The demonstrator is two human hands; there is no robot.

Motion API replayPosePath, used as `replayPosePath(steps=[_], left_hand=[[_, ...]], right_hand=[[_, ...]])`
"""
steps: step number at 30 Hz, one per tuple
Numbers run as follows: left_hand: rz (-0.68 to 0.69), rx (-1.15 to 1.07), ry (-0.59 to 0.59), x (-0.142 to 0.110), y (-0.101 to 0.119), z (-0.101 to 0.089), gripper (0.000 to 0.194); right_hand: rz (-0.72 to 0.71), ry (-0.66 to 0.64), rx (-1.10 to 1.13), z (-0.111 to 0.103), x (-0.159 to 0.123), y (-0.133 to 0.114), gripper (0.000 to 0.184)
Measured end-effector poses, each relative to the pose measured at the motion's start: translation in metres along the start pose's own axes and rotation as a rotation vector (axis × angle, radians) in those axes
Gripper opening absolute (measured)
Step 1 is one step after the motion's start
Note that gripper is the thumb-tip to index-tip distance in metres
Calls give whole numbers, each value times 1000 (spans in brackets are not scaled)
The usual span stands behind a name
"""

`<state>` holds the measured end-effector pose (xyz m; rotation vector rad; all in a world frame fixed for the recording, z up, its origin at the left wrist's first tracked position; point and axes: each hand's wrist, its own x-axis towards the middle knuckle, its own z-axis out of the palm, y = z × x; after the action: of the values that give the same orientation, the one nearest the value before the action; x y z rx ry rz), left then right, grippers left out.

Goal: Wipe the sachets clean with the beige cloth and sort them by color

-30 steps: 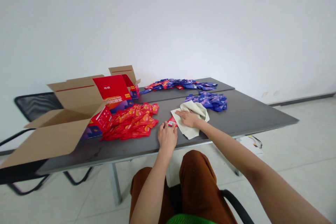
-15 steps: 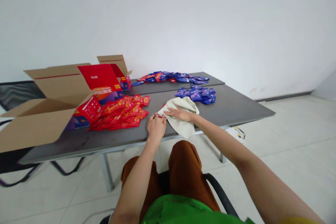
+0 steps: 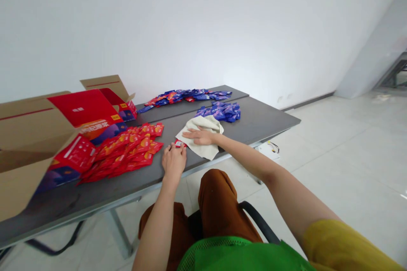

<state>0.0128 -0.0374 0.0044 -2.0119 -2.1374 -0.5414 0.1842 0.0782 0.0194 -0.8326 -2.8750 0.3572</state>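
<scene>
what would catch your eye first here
The open cardboard carton at the left end of the grey table stands out, with a heap of red sachets beside it. Two piles of blue sachets lie toward the far end. Nearer, the right hand rests flat on a cream cloth, the left hand on a small red sachet.
</scene>
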Motion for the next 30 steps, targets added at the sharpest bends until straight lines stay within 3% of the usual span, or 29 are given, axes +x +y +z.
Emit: replayPosePath(steps=[4,15,23,30], left_hand=[[9,13,0,0,2,-2,43],[2,4,-26,0,0,1,43],[32,5,17,-1,-1,2,46],[27,-9,33,2,-4,8,44]], right_hand=[[-110,-15,46,5,-4,-11,70],[85,83,-19,2,23,14,69],[-126,47,17,10,9,-7,64],[-34,57,38,8,25,1,66]])
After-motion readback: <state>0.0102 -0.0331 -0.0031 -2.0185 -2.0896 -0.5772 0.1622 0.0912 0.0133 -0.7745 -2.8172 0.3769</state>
